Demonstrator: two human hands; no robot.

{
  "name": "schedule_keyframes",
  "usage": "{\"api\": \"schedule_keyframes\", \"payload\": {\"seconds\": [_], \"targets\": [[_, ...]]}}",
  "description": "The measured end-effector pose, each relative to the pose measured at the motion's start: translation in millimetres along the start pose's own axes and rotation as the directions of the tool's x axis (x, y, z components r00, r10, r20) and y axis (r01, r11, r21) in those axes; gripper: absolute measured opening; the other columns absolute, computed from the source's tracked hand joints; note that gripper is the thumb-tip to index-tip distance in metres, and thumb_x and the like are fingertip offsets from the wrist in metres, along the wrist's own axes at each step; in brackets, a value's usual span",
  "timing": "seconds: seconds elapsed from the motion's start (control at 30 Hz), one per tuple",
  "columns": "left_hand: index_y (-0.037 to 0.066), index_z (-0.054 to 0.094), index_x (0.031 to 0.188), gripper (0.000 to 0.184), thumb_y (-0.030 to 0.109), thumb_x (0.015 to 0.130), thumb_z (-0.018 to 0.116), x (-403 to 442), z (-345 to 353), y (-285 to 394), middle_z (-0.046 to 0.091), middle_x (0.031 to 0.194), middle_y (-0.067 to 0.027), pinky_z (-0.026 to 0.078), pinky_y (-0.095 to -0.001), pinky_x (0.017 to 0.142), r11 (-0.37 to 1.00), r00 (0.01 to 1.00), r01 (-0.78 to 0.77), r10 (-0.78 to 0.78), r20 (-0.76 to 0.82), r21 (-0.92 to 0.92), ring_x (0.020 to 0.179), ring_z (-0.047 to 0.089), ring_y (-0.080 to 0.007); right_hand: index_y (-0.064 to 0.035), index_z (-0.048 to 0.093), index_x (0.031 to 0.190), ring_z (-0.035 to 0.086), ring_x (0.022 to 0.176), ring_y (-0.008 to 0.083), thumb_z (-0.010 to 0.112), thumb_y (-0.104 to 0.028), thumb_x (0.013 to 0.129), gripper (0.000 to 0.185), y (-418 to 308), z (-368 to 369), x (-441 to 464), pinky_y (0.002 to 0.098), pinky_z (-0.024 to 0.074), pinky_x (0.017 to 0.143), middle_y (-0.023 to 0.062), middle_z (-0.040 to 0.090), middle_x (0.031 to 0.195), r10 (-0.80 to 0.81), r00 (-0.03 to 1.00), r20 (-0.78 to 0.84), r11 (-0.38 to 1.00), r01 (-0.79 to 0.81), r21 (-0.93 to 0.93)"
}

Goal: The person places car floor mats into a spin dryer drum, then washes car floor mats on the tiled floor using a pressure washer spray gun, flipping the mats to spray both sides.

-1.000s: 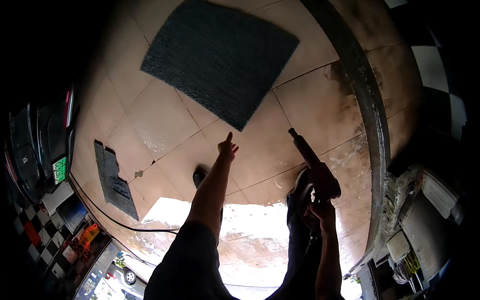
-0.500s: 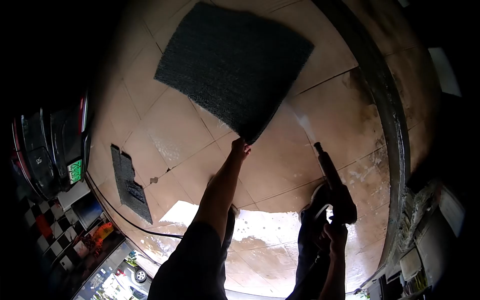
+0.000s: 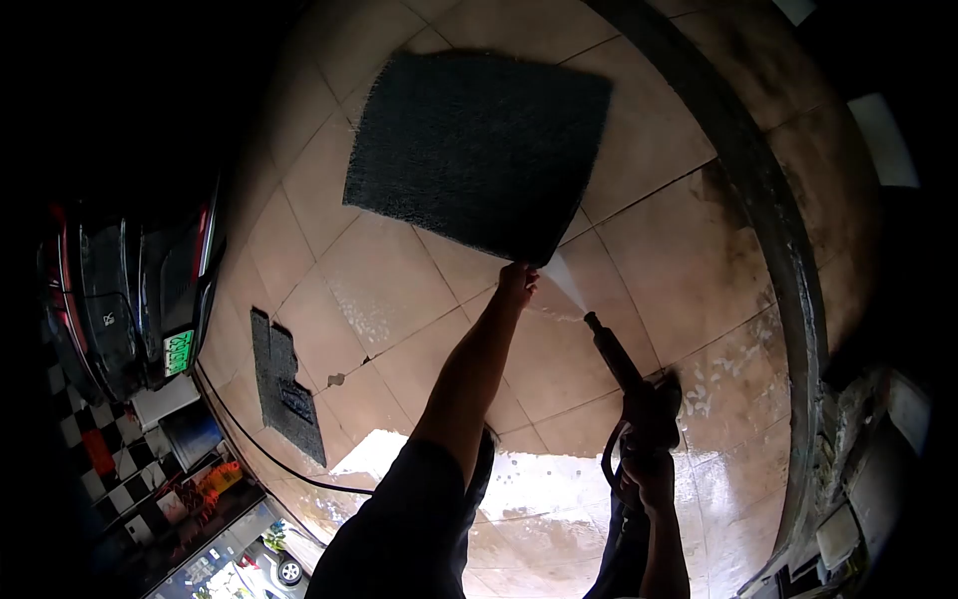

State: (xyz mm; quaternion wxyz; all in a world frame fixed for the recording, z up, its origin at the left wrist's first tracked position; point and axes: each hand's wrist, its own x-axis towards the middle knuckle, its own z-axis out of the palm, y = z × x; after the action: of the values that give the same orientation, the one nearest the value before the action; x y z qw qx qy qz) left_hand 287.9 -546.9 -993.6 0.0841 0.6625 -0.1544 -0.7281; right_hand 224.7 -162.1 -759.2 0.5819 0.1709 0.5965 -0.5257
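Observation:
A large dark grey mat (image 3: 479, 150) is at the top middle, over the tiled floor. My left hand (image 3: 519, 284) is closed on its near corner. My right hand (image 3: 651, 477) grips the handle of a dark spray gun (image 3: 629, 374), whose nozzle points up and left. A white spray leaves the nozzle toward the mat's corner, close to my left hand. How far the mat's held corner is off the floor is hard to tell.
A smaller grey mat (image 3: 284, 384) lies at the left. Behind it runs a black hose (image 3: 289, 469). A dark car (image 3: 130, 299) with a green plate stands at the far left. A dark curved strip (image 3: 768, 200) crosses the floor at right.
My left hand has gone from pointing at the mat's corner to gripping it. Spray now comes from the gun, and its nozzle is nearer the corner. The large mat has turned slightly.

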Motion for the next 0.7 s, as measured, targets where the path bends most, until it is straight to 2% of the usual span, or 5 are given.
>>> {"api": "schedule_keyframes", "payload": {"seconds": [0.13,0.3,0.33,0.57,0.7], "targets": [[0.01,0.047,0.079,0.011,0.016,0.085,0.054,-39.5,-15.9,51.3,0.047,0.062,-0.0037,0.038,-0.0339,0.055,0.99,0.997,-0.075,0.075,-0.006,-0.117,0.056,0.046,-0.0176,-0.0038,0.054,0.096,0.048,0.047,0.0101,0.063,0.002,0.073,0.025,-14.6,4.0,-4.8,0.0238,0.0387,0.045,0.0012,0.051,0.063,-0.038,0.995,-0.093,0.998,0.032,-0.061],[0.006,0.052,0.108,0.029,0.018,0.082,0.062,-124.0,-82.2,189.0,0.057,0.109,-0.0119,0.037,-0.061,0.094,0.863,0.794,-0.376,0.488,0.362,-0.339,0.099,0.052,-0.0387,-0.0038,0.054,0.092,0.046,0.046,0.0091,0.063,-0.002,0.076,0.019,-61.5,19.8,-25.4,0.0235,0.0365,0.043,0.0001,0.049,0.059,-0.158,0.985,-0.074,0.986,0.153,-0.059],[0.005,0.053,0.108,0.031,0.023,0.083,0.06,-140.1,-99.7,233.5,0.06,0.106,-0.0124,0.039,-0.0596,0.093,0.823,0.596,-0.456,0.565,0.572,-0.338,0.095,0.057,-0.0352,-0.0037,0.054,0.091,0.046,0.045,0.0088,0.064,-0.003,0.076,0.018,-73.0,25.6,-33.7,0.0237,0.0362,0.042,-0.0005,0.049,0.057,-0.212,0.974,-0.081,0.971,0.201,-0.126],[0.003,0.057,0.092,0.029,0.028,0.088,0.043,-343.7,-119.9,475.4,0.062,0.087,-0.0154,0.044,-0.0587,0.082,0.724,0.703,-0.677,0.689,0.176,-0.129,0.079,0.059,-0.0334,-0.0033,0.056,0.094,0.045,0.042,0.0074,0.063,-0.005,0.075,0.021,-130.9,69.2,-78.0,0.0229,0.0356,0.039,-0.0013,0.047,0.053,-0.261,0.961,-0.091,0.929,0.224,-0.294],[0.008,0.051,0.113,0.036,0.032,0.087,0.047,-444.8,-116.6,543.5,0.059,0.104,-0.0133,0.043,-0.058,0.085,0.717,0.566,-0.688,0.625,0.537,-0.11,0.089,0.059,-0.0308,-0.0084,0.053,0.088,0.044,0.04,0.0078,0.06,-0.006,0.075,0.015,-152.9,98.5,-92.9,0.0235,0.0354,0.038,-0.0026,0.043,0.052,-0.276,0.958,0.073,0.86,0.281,-0.426]]}}
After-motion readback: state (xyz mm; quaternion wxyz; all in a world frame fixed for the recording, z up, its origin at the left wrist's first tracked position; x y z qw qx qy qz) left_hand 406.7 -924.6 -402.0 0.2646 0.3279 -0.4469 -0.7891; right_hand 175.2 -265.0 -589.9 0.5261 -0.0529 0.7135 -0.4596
